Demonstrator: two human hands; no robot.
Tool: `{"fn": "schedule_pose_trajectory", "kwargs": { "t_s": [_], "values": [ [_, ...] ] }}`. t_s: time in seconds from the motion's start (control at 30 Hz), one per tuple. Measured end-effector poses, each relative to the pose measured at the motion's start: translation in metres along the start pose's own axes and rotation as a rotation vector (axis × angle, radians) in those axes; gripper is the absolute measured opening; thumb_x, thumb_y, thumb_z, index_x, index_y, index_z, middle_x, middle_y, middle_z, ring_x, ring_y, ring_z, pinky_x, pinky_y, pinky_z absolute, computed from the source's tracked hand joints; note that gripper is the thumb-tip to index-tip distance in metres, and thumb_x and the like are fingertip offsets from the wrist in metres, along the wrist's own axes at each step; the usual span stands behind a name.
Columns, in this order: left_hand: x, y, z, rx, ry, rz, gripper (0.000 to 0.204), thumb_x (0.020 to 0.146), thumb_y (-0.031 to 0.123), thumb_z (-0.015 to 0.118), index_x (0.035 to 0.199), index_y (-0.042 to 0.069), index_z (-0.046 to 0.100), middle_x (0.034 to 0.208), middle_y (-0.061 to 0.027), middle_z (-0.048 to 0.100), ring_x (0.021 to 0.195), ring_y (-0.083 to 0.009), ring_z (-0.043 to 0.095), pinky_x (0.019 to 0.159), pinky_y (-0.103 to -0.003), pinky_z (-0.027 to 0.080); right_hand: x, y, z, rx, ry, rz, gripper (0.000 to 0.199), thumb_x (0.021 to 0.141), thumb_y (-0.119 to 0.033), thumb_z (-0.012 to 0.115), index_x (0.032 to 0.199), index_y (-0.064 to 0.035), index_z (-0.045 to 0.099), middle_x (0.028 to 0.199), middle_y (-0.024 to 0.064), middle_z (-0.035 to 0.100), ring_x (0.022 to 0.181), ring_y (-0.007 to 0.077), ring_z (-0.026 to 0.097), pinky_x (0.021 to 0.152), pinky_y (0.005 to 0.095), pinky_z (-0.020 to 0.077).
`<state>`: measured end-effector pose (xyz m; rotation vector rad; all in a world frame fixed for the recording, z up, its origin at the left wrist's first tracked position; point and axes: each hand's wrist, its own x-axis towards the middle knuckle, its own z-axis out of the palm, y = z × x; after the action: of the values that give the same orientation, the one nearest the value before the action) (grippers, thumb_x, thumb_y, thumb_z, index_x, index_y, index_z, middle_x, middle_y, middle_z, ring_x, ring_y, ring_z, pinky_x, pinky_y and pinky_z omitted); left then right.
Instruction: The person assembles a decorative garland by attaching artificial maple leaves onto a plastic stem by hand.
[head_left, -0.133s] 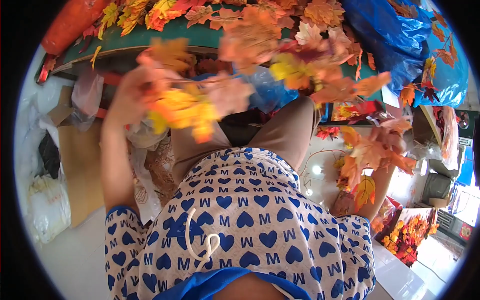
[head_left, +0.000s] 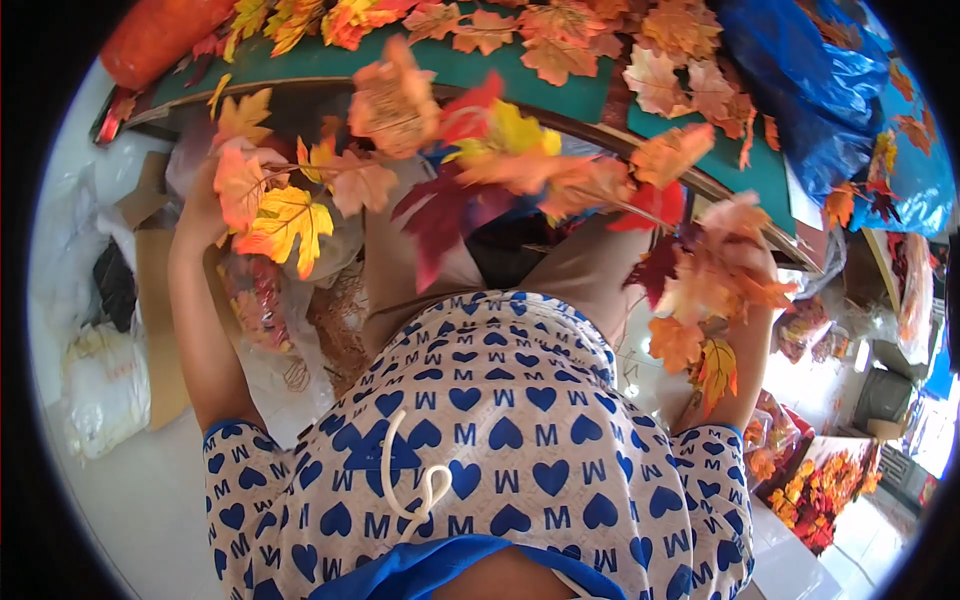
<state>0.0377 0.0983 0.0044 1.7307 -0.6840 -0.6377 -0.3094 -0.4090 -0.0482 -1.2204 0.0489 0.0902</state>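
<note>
A garland of artificial maple leaves (head_left: 590, 185) in orange, yellow and dark red stretches between my two hands, above my lap. My left hand (head_left: 205, 195) grips its left end, with the fingers partly covered by orange leaves. At the other end my right hand (head_left: 752, 262) is closed around the stem, largely hidden by a bunch of pale orange leaves. Several leaves hang below my right hand along the forearm. The middle of the garland is smeared by motion.
Beyond my hands stands a green-topped table (head_left: 440, 70) with leaf sprays (head_left: 560, 50) strewn over it. Blue plastic bags (head_left: 800, 90) lie at its right. A cardboard box (head_left: 160, 330) and plastic bags flank me on the left. On the right a box of leaves (head_left: 825, 490) sits low down.
My left hand has moved out to the left and my right hand has come up and forward. The garland, bunched before, now spans the space between them.
</note>
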Motion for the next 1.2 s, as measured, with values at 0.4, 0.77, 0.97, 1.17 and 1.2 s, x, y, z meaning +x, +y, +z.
{"fn": "schedule_pose_trajectory", "kwargs": {
  "t_s": [0.4,0.77,0.97,1.17,1.2],
  "values": [
    [-0.066,-0.217,-0.099,1.638,0.238,-0.334,0.021,0.077,0.007,0.059,0.096,0.004,0.067,0.1,-0.0132,0.064,0.093,-0.0305,0.061,0.08,-0.037,0.049,0.215,0.153,0.069,-0.8,-0.204,0.358,0.03,0.09,-0.023,0.058,0.11,-0.0009,0.058,0.101,0.0033,0.062,0.088,0.01,0.058,0.075,0.0259,0.0462],
    [-0.098,-0.309,-0.105,1.344,0.001,-0.708,0.026,0.079,0.014,0.053,0.101,0.011,0.067,0.101,-0.0169,0.064,0.1,-0.031,0.061,0.084,-0.041,0.048,0.15,0.181,0.011,-0.761,0.143,0.222,0.034,0.091,-0.024,0.056,0.117,-0.0016,0.056,0.105,0.01,0.063,0.096,0.0168,0.06,0.083,0.0292,0.0473],
    [-0.037,-0.162,-0.042,1.216,0.326,-0.402,0.023,0.074,0.004,0.053,0.092,0.008,0.068,0.091,-0.0143,0.066,0.084,-0.0295,0.064,0.073,-0.038,0.051,0.113,0.212,0.05,-1.031,-0.03,0.366,0.033,0.089,-0.026,0.056,0.107,0.0001,0.061,0.096,0.0182,0.066,0.09,0.0284,0.064,0.079,0.0356,0.0488],
    [-0.009,-0.113,0.096,-0.002,-0.277,-0.466,0.028,0.078,-0.011,0.046,0.094,-0.001,0.065,0.09,-0.0083,0.066,0.077,-0.0144,0.064,0.069,-0.027,0.054,0.124,0.224,0.056,-0.912,0.049,0.501,0.031,0.088,-0.022,0.057,0.103,0.0043,0.062,0.084,0.0147,0.066,0.075,0.0211,0.062,0.068,0.032,0.048],
    [-0.006,-0.12,0.12,-0.096,-0.328,-0.503,0.026,0.083,-0.008,0.044,0.099,-0.003,0.064,0.091,-0.0093,0.065,0.081,-0.0149,0.064,0.073,-0.027,0.054,0.123,0.218,0.057,-0.819,0.147,0.503,0.029,0.088,-0.019,0.057,0.102,0.0059,0.062,0.079,0.0123,0.065,0.07,0.0167,0.06,0.065,0.0288,0.0471]
  ]
}}
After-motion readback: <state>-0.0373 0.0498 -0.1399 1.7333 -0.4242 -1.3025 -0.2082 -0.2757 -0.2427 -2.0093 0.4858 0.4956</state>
